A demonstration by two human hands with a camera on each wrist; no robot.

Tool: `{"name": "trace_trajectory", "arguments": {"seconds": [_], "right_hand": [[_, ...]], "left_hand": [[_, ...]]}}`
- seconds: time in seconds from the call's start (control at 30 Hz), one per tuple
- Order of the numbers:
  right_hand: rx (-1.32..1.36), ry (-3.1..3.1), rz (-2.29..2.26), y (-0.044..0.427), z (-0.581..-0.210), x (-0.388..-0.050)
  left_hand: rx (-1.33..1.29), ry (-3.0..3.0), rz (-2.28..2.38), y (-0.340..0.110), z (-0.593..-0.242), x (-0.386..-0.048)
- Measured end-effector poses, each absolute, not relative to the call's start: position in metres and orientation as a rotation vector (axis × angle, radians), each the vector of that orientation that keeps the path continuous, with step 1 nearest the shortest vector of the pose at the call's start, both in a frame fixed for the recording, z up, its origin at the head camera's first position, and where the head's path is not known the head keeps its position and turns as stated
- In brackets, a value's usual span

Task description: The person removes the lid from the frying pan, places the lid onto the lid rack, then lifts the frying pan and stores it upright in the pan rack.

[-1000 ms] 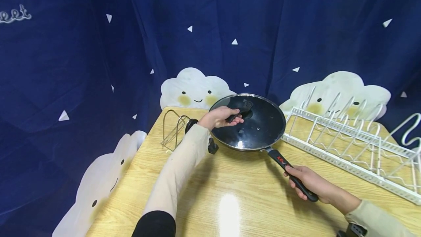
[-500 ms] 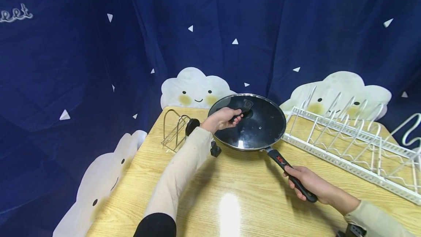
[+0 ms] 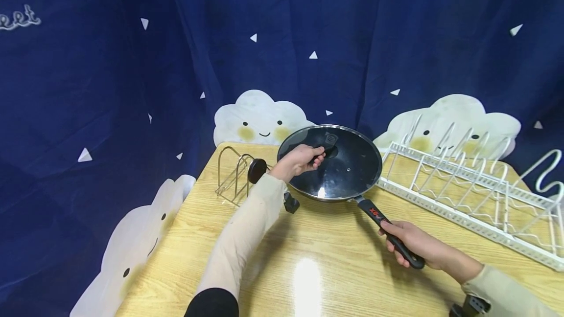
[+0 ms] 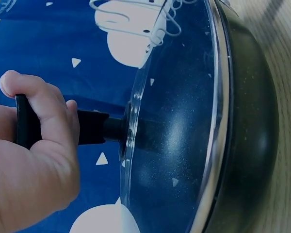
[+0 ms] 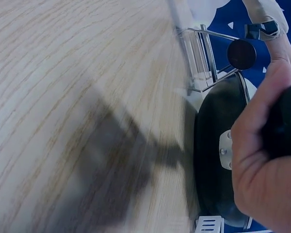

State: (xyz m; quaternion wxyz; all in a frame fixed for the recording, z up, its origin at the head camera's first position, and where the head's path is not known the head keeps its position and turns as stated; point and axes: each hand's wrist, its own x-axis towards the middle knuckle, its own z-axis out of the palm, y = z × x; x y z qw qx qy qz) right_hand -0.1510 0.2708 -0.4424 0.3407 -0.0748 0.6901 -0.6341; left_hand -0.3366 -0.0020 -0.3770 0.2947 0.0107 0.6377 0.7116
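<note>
A dark frying pan (image 5: 211, 145) with a long black handle (image 3: 371, 211) stands on the wooden table. On top of it sits a glass lid (image 3: 348, 180) with a metal rim; in the left wrist view the lid's rim (image 4: 217, 121) meets the pan's edge. My left hand (image 3: 299, 160) grips the lid's black knob (image 4: 92, 127), its fingers curled round it. With my right hand (image 3: 411, 243) I hold the pan's handle near its end. The pan's underside is hidden.
To the right stands a white wire dish rack (image 3: 462, 199) with upright dividers, close to the pan. At the left, a small metal rack (image 3: 233, 175) stands behind my left forearm. A dark blue curtain (image 3: 282, 38) with clouds hangs behind the table (image 3: 335, 268).
My left hand has shifted slightly on the lid's knob, its fingers now curled more closely round it. The pan, the lid and my right hand look nearly unmoved.
</note>
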Motion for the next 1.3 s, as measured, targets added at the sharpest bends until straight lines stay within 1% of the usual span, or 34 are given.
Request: {"name": "trace_trajectory", "arguments": {"seconds": [0.4, 0.53, 0.73, 0.9, 1.07, 1.3], "right_hand": [[-0.290, 1.796, -1.616, 0.274, -0.441, -0.155], [-0.288, 1.849, -1.578, 0.275, -0.437, -0.156], [-0.303, 2.124, -1.440, 0.275, -0.427, -0.161], [-0.290, 2.374, -1.258, 0.274, -0.417, -0.165], [-0.306, 2.468, -1.222, 0.271, -0.408, -0.165], [-0.354, 2.738, -0.986, 0.268, -0.396, -0.167]], "left_hand": [[0.117, 1.799, 1.903, -0.003, -0.382, -0.334], [0.190, 1.837, 1.884, -0.007, -0.379, -0.332], [0.332, 1.946, 1.803, -0.017, -0.370, -0.327], [0.355, 1.984, 1.819, -0.024, -0.365, -0.322], [0.372, 2.029, 1.859, -0.029, -0.362, -0.315], [0.487, 2.124, 1.887, -0.035, -0.348, -0.303]]}}
